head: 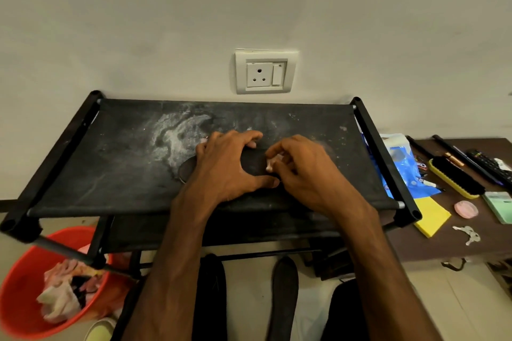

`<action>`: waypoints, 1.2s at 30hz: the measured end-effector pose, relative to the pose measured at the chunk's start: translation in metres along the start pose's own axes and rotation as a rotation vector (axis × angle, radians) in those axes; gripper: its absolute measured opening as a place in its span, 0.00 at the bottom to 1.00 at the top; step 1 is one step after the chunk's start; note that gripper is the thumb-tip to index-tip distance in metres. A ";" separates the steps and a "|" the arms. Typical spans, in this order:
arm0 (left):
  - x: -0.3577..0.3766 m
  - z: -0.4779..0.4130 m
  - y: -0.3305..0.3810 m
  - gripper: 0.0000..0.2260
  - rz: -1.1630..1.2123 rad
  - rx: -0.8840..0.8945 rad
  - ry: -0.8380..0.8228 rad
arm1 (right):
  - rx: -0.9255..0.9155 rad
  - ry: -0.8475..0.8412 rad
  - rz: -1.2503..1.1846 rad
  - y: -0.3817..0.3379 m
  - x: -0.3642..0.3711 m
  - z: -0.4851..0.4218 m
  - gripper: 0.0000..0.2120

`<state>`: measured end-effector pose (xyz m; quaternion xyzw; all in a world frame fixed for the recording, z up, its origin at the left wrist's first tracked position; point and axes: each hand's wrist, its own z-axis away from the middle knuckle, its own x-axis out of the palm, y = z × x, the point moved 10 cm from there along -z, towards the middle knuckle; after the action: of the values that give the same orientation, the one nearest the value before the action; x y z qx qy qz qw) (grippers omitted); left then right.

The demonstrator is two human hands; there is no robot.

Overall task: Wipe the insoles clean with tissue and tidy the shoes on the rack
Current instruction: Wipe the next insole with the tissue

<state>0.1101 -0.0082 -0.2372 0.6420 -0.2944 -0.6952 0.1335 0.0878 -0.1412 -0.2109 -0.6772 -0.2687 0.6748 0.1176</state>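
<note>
I see a dark insole (253, 163) flat on the dusty top of the rack (110, 174), my left hand (224, 166) gripping across its edges, my right hand (304, 169) pinching a tissue (274, 161) against it

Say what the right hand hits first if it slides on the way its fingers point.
Likely the left hand: the right hand, pinching tissue, points left across the insole, whose bare stretch ends at the left hand's palm. Depth unclear.
</note>
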 end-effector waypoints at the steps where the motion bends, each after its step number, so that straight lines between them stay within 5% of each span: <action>1: -0.002 0.003 -0.001 0.46 -0.031 -0.014 0.004 | 0.004 0.030 -0.019 0.001 -0.002 0.000 0.11; 3: -0.006 0.009 -0.007 0.49 -0.129 -0.066 -0.014 | 0.036 0.049 -0.057 0.006 -0.004 0.001 0.14; 7: -0.024 0.030 -0.033 0.51 -0.202 -0.177 -0.028 | 0.074 0.115 -0.053 0.007 -0.009 0.005 0.04; 17: -0.036 0.042 -0.060 0.48 0.076 -0.179 0.024 | 0.251 0.399 -0.052 0.051 -0.040 0.016 0.13; 36: -0.032 0.037 -0.064 0.44 0.060 -0.165 0.015 | -0.051 0.139 -0.006 -0.041 0.044 -0.040 0.13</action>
<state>0.0905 0.0689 -0.2485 0.6248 -0.2542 -0.7081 0.2088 0.1156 -0.0758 -0.2242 -0.7244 -0.2790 0.6187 0.1207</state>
